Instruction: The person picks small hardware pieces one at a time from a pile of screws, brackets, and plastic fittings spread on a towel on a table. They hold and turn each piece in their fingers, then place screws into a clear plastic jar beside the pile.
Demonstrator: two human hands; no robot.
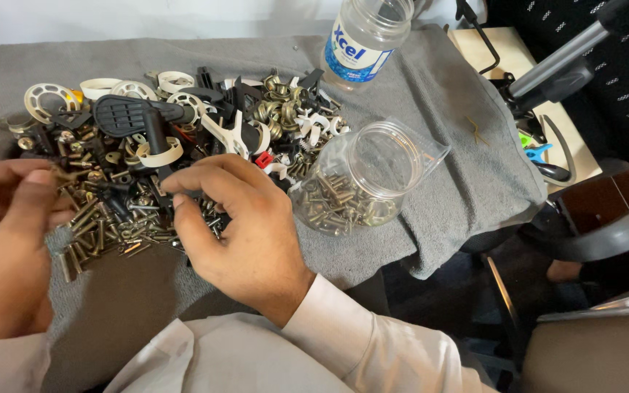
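Mixed heap of brass screws, black and white plastic parts [147,160]: on grey cloth-covered surface [431,94]. Right hand [242,225]: fingers pinched tog. in heap. Left hand [5,240]: fingers closed on small brass screw [63,177]. Clear plastic jar of screws [362,182]: on its side, just right of heap.

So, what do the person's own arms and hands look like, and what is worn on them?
Both hands, the left hand and the right hand, are bare, with no gloves. No rings or watch are visible. Each arm wears a long white sleeve with a plain cuff reaching the wrist.

Single head camera, looking steeply down, close over grey cloth [438,102].
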